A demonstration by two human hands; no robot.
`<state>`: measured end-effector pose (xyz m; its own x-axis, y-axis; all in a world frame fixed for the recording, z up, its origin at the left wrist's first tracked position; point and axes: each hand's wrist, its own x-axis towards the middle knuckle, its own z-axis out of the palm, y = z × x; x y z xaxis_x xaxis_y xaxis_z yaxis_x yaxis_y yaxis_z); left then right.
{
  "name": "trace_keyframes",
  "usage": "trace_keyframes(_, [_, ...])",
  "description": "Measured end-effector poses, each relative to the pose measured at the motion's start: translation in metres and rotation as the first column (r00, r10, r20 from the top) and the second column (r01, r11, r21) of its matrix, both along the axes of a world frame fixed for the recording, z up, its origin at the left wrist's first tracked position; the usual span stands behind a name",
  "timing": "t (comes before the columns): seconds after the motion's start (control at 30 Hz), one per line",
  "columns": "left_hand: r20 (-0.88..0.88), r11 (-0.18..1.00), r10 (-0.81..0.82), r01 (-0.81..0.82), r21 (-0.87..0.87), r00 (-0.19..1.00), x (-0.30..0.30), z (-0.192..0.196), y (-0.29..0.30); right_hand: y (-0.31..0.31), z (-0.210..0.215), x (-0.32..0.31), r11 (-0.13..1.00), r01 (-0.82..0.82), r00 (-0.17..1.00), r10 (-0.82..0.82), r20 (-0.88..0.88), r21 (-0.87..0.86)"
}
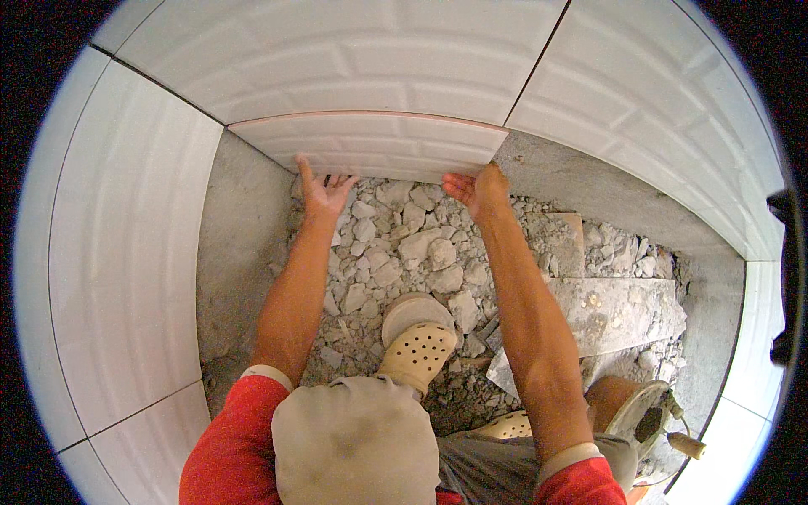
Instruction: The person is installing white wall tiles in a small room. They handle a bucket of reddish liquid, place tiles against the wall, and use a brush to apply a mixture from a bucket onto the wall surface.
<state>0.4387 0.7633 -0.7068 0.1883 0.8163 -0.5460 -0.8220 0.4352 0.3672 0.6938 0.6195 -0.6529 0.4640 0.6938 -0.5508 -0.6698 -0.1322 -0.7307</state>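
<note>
**Both your hands on a white tile at the foot of the wall**

Your left hand (326, 194) supports the tile (370, 141) with its thumb against the face and fingers spread at the lower edge; your right hand (481, 189) grips it near its lower right corner. The tile lies just under the upper row of wall tiles (387, 55), above the floor's far edge. Whether their edges touch, you cannot tell.

Broken rubble (412, 244) covers the floor below your hands, and your tan shoe (419, 352) stands among it, near a pale round thing (410, 311) that is hard to make out. Toward the floor's right edge lie a flat slab (619, 310) and, nearer you, a bucket (623, 404) with a handle.

Your right forearm covers part of the rubble, a beige cloth shape (355, 442) blocks the near floor, and your other shoe (507, 425) is partly hidden. Your right fingertips are unclear.
</note>
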Motion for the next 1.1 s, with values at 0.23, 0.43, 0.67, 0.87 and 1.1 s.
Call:
trace_keyframes(0.23, [-0.058,0.982,-0.104,0.112,0.152,0.993,-0.007,-0.001,0.000,0.004,0.003,-0.009,0.998,0.048,0.998,-0.047,0.030,-0.030])
trace_keyframes(0.43, [-0.047,0.997,-0.051,0.054,0.049,0.998,-0.001,0.002,0.000,0.004,0.005,-0.011,0.997,0.069,0.997,-0.068,0.044,-0.022])
trace_keyframes(0.67, [-0.072,0.999,-0.046,0.047,0.014,0.996,-0.002,-0.003,0.005,0.005,0.011,-0.012,0.997,0.071,0.997,-0.070,0.019,-0.043])
trace_keyframes(0.87, [-0.063,0.999,-0.041,0.041,0.010,0.997,-0.001,-0.004,0.005,0.004,0.009,-0.011,0.998,0.065,0.997,-0.064,0.048,-0.017])
trace_keyframes(1.1, [-0.047,0.999,-0.048,0.048,0.006,0.998,-0.003,0.005,0.003,0.005,0.010,-0.014,0.997,0.082,0.994,-0.083,0.076,0.017])
